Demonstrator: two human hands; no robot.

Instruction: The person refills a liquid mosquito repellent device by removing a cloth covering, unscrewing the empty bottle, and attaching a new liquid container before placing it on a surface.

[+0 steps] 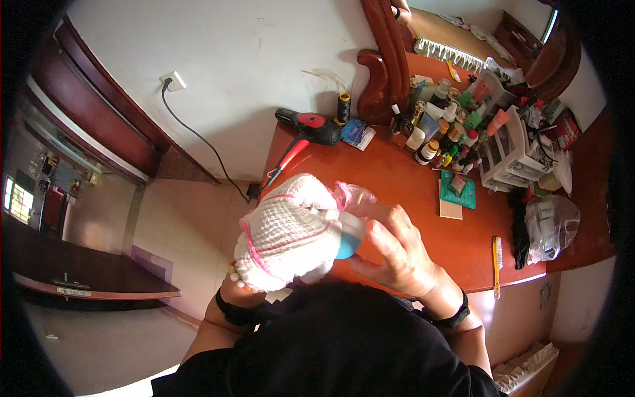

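A white waffle-weave cloth with pink edging (288, 231) is held bunched up in front of the body, by the near left edge of a glossy red-brown wooden dresser top (390, 178). The left hand (241, 291) is mostly covered by it; whether those fingers are closed or spread cannot be told. Against the cloth's right side, a smooth white-and-blue rounded container (352, 233) is gripped by the right hand (405, 258), its thumb and fingers bent and clamped around it.

Handling, judged by looks: cloth should be light, soft, floppy, grippy, not fragile; best taken by a thick fold, as loose edges would droop. Container is probably stiff, light, a bit slippery; best pinched around its sides. Its far side is hidden.

Looks: cloth is puffed, deeply creased, grid-textured, crossed by thin pink lines, with a frilly pink edge. Container is pale white above, bright blue below. Beyond, a black-and-red hair dryer (317, 129) is left lying on the dresser top.
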